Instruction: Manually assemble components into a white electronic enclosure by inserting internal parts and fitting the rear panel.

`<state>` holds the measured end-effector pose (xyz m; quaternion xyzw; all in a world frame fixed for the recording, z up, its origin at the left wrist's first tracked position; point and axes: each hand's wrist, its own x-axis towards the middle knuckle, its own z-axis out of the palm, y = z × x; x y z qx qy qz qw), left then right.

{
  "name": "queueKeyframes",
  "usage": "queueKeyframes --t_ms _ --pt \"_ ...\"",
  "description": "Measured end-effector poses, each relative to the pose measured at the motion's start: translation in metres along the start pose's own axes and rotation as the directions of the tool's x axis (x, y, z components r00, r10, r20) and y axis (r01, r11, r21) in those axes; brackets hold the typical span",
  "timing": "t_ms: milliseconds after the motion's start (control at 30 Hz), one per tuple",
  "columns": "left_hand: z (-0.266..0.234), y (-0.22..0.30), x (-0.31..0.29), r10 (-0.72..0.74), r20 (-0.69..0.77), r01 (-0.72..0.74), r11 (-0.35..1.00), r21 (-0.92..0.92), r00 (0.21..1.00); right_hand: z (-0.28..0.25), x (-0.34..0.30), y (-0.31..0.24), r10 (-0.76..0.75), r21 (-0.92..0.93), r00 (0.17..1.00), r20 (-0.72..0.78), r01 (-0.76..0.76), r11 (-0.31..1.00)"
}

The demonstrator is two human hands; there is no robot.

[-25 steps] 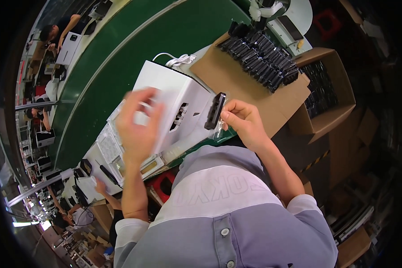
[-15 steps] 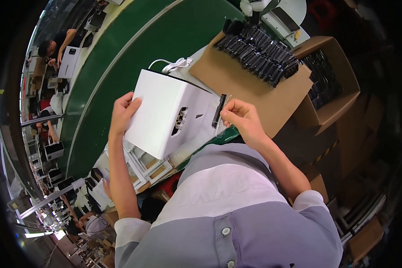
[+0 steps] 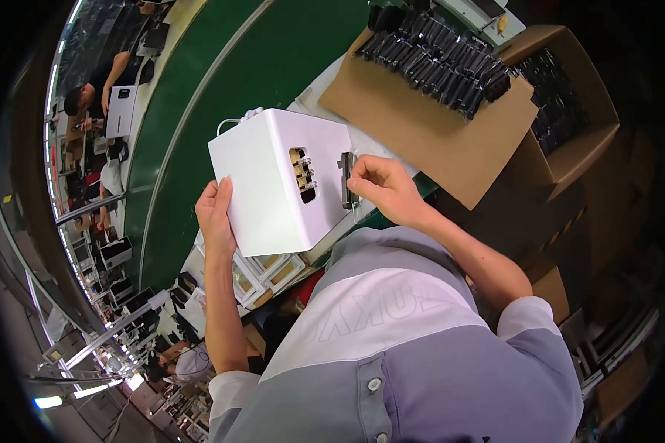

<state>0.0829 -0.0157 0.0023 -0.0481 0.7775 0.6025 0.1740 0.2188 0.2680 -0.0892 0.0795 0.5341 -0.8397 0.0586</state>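
Observation:
A white box-shaped appliance (image 3: 255,188) rests tilted on the work surface in front of me. Its right side shows a dark oblong opening (image 3: 303,176) with clear and brass-coloured parts inside. My left hand (image 3: 216,215) grips its left edge, the thumb on the near face and the other fingers partly hidden. A slim black bar-shaped part (image 3: 345,181) is pinched in my right hand (image 3: 386,189), against or very near the appliance's right side; I cannot tell whether they touch. Thin clear film or strands hang from the part.
Many similar black parts in clear bags (image 3: 436,59) lie on a cardboard sheet (image 3: 436,159) at the right. An open carton (image 3: 580,155) holds more. White frames (image 3: 270,277) lie below the appliance, a white cord (image 3: 236,120) behind it. A green belt (image 3: 199,96) curves leftward; people work beyond.
The appliance has turned, bringing its opening further into view. My right hand has moved left with the black part, closer to the appliance's side. My left hand has shifted lower along the edge.

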Motion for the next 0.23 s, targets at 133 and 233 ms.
queueKeyframes --t_ms 133,233 --pt "0.007 -0.002 0.000 0.110 -0.072 -0.098 0.984 0.150 0.991 0.003 0.015 -0.004 -0.007 0.002 0.998 0.065 0.007 1.000" --pt "0.019 0.005 -0.005 0.182 -0.038 -0.172 0.968 0.181 0.983 0.012 0.021 -0.012 -0.024 0.012 0.993 0.112 0.022 1.000"
